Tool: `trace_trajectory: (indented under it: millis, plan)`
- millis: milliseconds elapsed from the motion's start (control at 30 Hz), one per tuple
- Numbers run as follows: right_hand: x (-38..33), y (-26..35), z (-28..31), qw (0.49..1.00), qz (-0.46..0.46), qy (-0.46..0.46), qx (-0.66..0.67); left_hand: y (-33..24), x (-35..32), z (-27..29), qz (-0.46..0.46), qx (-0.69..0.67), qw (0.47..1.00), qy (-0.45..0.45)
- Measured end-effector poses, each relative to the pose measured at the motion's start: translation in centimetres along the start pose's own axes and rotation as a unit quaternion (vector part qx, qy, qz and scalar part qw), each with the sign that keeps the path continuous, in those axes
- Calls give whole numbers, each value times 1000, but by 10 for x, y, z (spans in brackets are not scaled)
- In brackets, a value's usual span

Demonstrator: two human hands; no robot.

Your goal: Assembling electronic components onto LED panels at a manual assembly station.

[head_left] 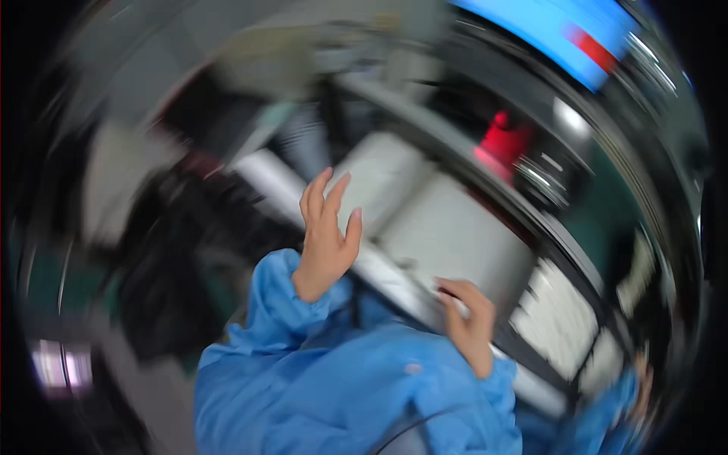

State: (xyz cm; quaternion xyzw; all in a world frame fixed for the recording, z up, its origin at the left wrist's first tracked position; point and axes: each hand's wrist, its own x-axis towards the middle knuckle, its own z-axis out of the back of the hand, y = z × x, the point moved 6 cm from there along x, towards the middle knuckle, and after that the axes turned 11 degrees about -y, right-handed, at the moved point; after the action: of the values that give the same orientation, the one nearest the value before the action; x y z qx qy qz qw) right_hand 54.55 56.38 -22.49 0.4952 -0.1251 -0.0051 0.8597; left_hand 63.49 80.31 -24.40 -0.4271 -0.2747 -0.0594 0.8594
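The whole view is smeared by motion, so edges are soft and many shapes cannot be told apart. Largest in it is the loose bright-blue fabric of the person's smock (341, 394), filling the lower middle and running up into two blue sleeves. Above that a long pale grey worktop edge (394, 284) runs on a slant from upper left to lower right, and behind it lie two large pale grey flat panels (455, 235) side by side, tilted with the slant. Further right is a white ribbed block (557, 318) in a dark frame, a blurred red object (502, 144) stands beyond the panels, and a bright blue lit strip (546, 30) curves along the upper rim. The left hand (326, 235) rises from its blue cuff with the wrist bent back, palm turned away toward the panels, fingers straight and slightly spread, thumb out to the right; its grip is fully open and holds nothing, hovering in front of the worktop edge and the nearer panel without clear contact. The right hand (470, 322) comes up from the lower right, fingers curled forward and down onto the worktop edge just below the right-hand panel; the blur hides whether its grip closes on anything or only rests there. At the far lower right another blue sleeve with a hand (641, 387) shows, too blurred to read.
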Motion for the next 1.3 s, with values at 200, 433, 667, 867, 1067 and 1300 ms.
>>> trace_trajectory:
  millis: [200, 433, 667, 867, 1067, 1300]
  plan:
    - [9, -1, -79, 987, -35, 113, 105, 147, -135, 302, 286, 567, 692, -343]
    - [3, 17, -111, 969, 85, 217, 80, 248, -389, 501, 572, 282, 565, -523]
    - [6, 4, -117, 976, 89, 200, 13, 280, -364, 494, 589, 60, 477, -650]
    - [11, 17, -125, 975, 65, 211, 3, 243, -320, 489, 435, -35, 564, -701]
    - [13, 20, -135, 971, 44, 229, 44, 220, -259, 446, 277, -304, 618, -670]
    - [31, 24, -139, 958, -26, 230, 169, 150, -230, 359, 218, -288, 674, -644]
